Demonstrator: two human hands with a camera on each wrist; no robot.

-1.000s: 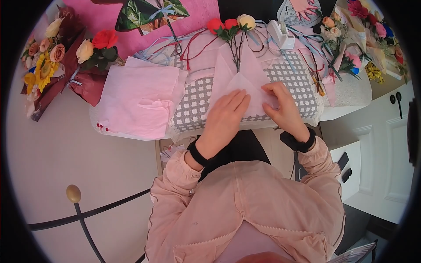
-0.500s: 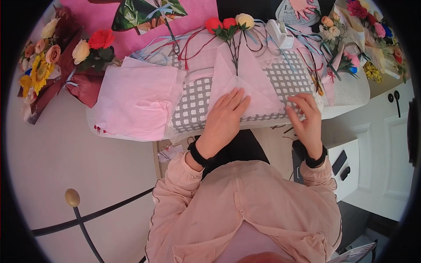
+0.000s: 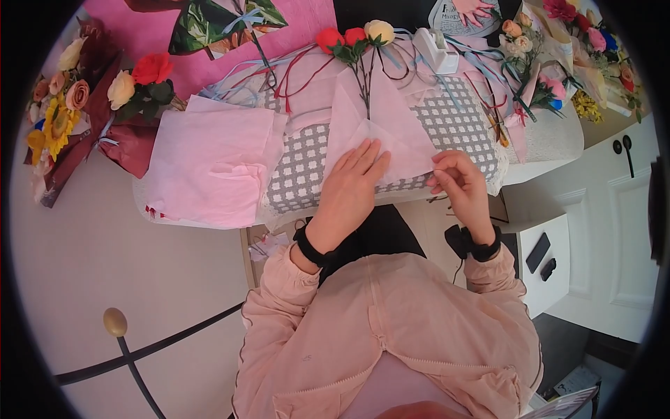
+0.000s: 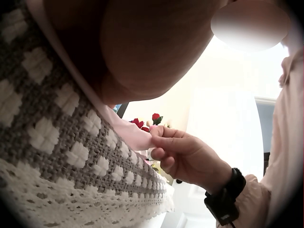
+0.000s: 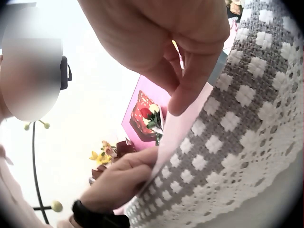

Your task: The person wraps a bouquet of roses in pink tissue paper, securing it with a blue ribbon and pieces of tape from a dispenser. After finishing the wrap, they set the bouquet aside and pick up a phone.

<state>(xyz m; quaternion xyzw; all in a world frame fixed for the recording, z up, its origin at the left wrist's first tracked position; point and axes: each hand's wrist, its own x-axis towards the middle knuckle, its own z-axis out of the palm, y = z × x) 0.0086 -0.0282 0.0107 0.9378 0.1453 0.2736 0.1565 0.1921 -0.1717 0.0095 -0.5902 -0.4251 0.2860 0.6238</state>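
Pink paper (image 3: 405, 150) lies folded on the grey-and-white cloth, its lower part around several flower stems (image 3: 364, 84). Two red roses (image 3: 329, 40) and a cream one (image 3: 380, 32) top those stems. My left hand (image 3: 351, 188) rests flat on the fold with fingers extended. At the paper's right corner, my right hand (image 3: 463, 188) pinches the edge between thumb and fingers; the left wrist view shows this right hand (image 4: 190, 154) gripping the pink edge (image 4: 135, 136). In the right wrist view, my left hand (image 5: 118, 183) lies by the paper's far end.
A stack of pink sheets (image 3: 209, 160) lies to the left, beyond it a dark red bouquet (image 3: 125, 143). Ribbons (image 3: 300, 70) and a white tape dispenser (image 3: 436, 52) are at the back. More bouquets (image 3: 551, 87) stand right.
My right hand let go of the paper's right side, drew away to the right, then came back to its corner and pinched it. My left hand stayed on the fold.
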